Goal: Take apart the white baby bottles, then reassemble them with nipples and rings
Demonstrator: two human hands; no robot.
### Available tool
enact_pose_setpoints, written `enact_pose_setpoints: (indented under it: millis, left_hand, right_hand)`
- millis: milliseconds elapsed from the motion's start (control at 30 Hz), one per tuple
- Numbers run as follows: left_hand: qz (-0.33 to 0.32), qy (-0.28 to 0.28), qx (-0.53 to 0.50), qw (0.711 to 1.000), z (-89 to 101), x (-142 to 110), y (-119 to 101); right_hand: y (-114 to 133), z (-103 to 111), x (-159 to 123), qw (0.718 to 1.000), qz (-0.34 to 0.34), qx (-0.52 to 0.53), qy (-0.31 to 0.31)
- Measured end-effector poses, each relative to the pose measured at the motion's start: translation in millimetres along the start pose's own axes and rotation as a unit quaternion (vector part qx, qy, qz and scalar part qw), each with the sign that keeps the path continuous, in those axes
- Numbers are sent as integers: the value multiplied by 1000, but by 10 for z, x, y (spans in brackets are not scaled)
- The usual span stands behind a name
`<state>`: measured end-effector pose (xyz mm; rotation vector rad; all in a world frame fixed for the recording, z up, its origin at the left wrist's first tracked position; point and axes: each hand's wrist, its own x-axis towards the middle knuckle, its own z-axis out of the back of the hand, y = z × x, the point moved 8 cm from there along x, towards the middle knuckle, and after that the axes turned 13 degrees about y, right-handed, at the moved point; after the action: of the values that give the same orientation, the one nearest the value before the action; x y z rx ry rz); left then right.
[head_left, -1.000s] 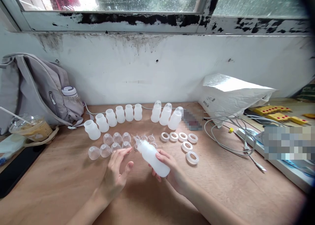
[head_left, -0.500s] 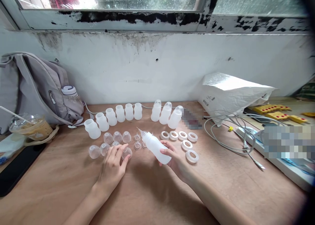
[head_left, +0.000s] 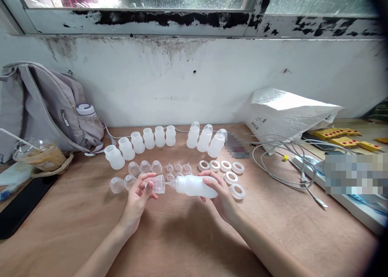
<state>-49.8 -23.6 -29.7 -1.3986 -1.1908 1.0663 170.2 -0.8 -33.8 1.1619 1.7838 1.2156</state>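
My right hand is wrapped round a frosted white baby bottle, which lies level in the air with its clear nipple pointing left. Between the fingertips of my left hand is a clear dome cap, its open end facing the nipple; the nipple's tip is at or just inside the rim. More clear caps lie left of and behind my left hand. Loose nipples sit behind the held bottle, partly hidden by it. White collar rings lie to the right of my right hand.
Open bottles line the back left, and three capped bottles stand back right. A drink cup, a phone and a backpack are at the left. Cables, a white bag and a power strip lie right.
My left hand has picked up a clear cap from the table and turned it toward the bottle. My right hand has tilted the bottle from slanted to level.
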Motion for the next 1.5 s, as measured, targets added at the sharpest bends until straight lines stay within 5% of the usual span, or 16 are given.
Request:
enact_pose_setpoints:
  millis: [333,833,1500]
  left_hand:
    - [9,88,54,995,-254,-14,38]
    - [0,110,140,984,-341,-133,-26]
    - [-194,137,248,939,-522,-361,-122]
  right_hand:
    - [-13,-150,-56,997,-16,-72,37]
    - [8,-189,-121,989,15,-141,44]
    - [-104,-115,-322,982,117,-150,-9]
